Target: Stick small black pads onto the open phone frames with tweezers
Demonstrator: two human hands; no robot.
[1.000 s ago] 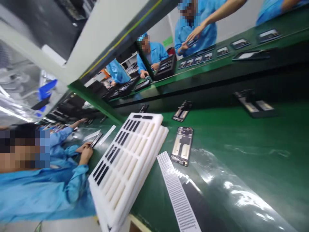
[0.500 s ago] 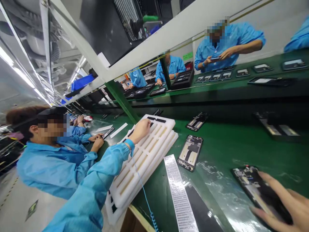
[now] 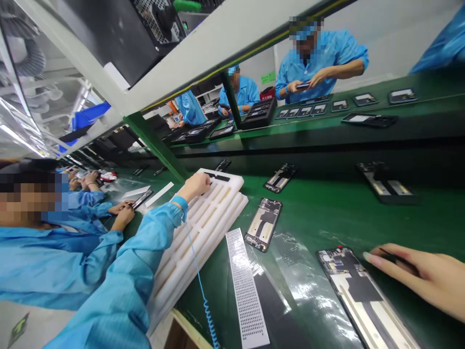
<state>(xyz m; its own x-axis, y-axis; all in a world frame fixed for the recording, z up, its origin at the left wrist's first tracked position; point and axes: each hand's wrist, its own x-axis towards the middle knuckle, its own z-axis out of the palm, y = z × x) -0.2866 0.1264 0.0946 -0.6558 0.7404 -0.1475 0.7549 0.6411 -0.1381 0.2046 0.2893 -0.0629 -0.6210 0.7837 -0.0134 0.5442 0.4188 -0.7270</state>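
Resting on the far corner of a stacked white foam tray [image 3: 198,242], the left hand [image 3: 194,188] of a worker in a blue smock lies curled over the foam, though whether it pinches anything cannot be told. A blue wrist strap [image 3: 179,203] circles that wrist, its coiled cord [image 3: 207,303] hanging down across the tray's near side. Well to the right of the tray, the right hand [image 3: 417,276] stretches out with its fingers pressed together, just beside a smartphone mid-frame [image 3: 363,300] lying on the green bench mat [image 3: 319,218]; a thin dark sliver shows beneath the fingers, too small to identify. Right of the tray also lie a perforated metal strip [image 3: 245,286] and three more phone frames, the nearest being [image 3: 263,224]. Left of the tray, a seated co-worker's hands [image 3: 121,211] work at a dark strip [image 3: 142,198]. Beyond the tray, across the line, a standing co-worker holds a phone [image 3: 303,86] above a row of handsets.
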